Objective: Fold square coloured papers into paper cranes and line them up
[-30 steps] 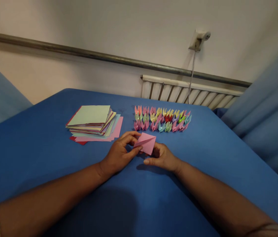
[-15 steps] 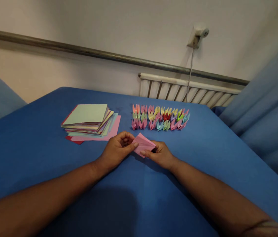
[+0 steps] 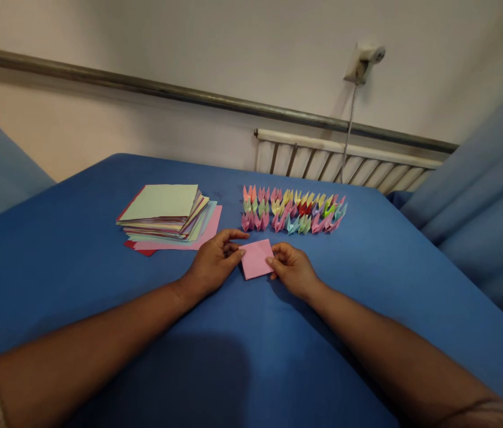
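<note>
A pink folded paper square (image 3: 257,260) is held between my two hands, just above or on the blue cloth; I cannot tell which. My left hand (image 3: 216,257) pinches its left edge with the thumb on top, the index finger stretched out beyond the paper. On the other side, my right hand (image 3: 294,268) grips the right edge between thumb and fingers. Behind the hands stand several rows of small folded paper cranes (image 3: 294,224) in pink, yellow, green, blue and red. To the left lies a stack of coloured paper sheets (image 3: 160,203), a pale green one on top.
A blue cloth (image 3: 189,368) covers the table. Beyond its far edge are a white radiator (image 3: 305,160), a metal rail (image 3: 166,89) and a wall socket (image 3: 361,64) with a hanging cord. Blue curtains (image 3: 492,208) hang at the right and left.
The pink paper was a tilted diamond with loose-looking layers; now it lies as a flat square. Both hands have shifted their grip to its side edges, and the left index finger has straightened.
</note>
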`<state>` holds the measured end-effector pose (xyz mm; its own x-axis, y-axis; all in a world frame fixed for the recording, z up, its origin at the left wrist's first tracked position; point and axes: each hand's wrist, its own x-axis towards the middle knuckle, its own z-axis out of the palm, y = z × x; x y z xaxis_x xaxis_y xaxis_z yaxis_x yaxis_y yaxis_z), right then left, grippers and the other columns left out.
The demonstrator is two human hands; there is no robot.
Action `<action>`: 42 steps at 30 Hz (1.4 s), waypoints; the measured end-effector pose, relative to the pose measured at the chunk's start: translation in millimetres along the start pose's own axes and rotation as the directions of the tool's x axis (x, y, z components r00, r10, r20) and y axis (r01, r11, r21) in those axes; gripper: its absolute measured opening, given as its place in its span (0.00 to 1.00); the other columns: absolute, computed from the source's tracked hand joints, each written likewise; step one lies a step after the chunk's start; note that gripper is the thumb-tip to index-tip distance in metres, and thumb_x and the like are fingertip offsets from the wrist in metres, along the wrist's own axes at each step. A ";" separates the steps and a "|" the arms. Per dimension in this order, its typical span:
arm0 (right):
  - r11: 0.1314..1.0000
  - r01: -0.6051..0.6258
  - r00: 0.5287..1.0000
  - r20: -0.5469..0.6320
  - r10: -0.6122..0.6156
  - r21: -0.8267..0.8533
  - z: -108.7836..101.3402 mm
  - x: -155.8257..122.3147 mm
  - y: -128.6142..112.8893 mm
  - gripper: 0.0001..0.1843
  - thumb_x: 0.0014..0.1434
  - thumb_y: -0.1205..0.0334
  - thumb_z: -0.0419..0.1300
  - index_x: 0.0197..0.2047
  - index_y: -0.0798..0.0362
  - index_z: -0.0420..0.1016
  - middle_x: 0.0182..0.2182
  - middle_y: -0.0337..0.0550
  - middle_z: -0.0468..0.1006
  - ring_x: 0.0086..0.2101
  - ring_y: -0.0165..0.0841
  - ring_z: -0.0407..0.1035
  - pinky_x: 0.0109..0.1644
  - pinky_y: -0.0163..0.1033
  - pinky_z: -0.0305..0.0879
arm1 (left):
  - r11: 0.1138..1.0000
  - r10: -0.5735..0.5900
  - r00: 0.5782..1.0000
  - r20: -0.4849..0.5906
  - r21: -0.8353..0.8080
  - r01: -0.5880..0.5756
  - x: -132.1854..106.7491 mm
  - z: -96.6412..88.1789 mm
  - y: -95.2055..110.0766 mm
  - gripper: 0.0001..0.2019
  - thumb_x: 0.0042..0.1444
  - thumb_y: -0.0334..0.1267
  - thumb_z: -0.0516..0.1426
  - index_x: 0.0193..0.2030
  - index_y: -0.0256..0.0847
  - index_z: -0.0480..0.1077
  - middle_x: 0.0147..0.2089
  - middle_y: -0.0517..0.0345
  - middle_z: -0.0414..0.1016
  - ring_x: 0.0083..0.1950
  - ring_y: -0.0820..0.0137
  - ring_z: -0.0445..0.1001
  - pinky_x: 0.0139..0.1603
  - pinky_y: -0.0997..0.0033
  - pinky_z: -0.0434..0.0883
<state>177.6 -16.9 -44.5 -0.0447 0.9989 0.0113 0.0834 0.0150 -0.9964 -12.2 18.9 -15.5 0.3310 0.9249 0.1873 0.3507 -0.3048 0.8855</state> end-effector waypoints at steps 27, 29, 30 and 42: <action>0.673 0.255 0.963 0.122 -0.240 -0.695 -17.2 -15.8 -20.3 0.16 0.54 0.68 0.59 0.48 0.53 0.68 0.44 0.47 0.71 0.37 0.32 0.68 0.44 0.40 0.64 | 0.773 0.345 0.839 0.420 0.380 -0.508 -4.6 -9.0 -2.6 0.06 0.54 0.30 0.55 0.37 0.41 0.70 0.49 0.53 0.74 0.56 0.63 0.67 0.59 0.57 0.62; 0.636 0.329 0.944 0.232 -0.234 -0.698 -16.6 -18.9 -23.2 0.12 0.55 0.68 0.58 0.44 0.53 0.69 0.39 0.44 0.70 0.36 0.32 0.67 0.43 0.39 0.63 | 0.790 0.334 0.846 0.415 0.367 -0.491 -6.0 -8.5 -1.5 0.05 0.53 0.31 0.56 0.37 0.41 0.70 0.51 0.52 0.74 0.57 0.62 0.67 0.59 0.57 0.62; 0.623 0.356 0.934 0.276 -0.225 -0.697 -15.7 -19.8 -23.7 0.10 0.55 0.68 0.59 0.42 0.53 0.70 0.38 0.42 0.70 0.36 0.32 0.66 0.42 0.38 0.63 | 0.798 0.329 0.848 0.416 0.358 -0.485 -6.5 -8.3 -0.7 0.04 0.53 0.32 0.57 0.37 0.41 0.70 0.51 0.51 0.73 0.57 0.61 0.66 0.60 0.56 0.62; 0.615 0.272 0.962 0.221 -0.160 -0.740 -14.0 -11.8 -17.0 0.05 0.60 0.64 0.58 0.32 0.53 0.70 0.32 0.39 0.69 0.33 0.29 0.65 0.39 0.36 0.59 | 0.814 0.223 0.920 0.321 0.459 -0.357 -0.7 -8.1 -10.0 0.10 0.58 0.42 0.55 0.30 0.40 0.70 0.51 0.51 0.74 0.57 0.60 0.68 0.58 0.56 0.63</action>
<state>190.6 -28.3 -26.5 -0.2763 0.9490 0.1518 0.7757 0.3135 -0.5478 -23.1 23.1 -21.0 0.6643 0.7101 0.2336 0.5687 -0.6829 0.4585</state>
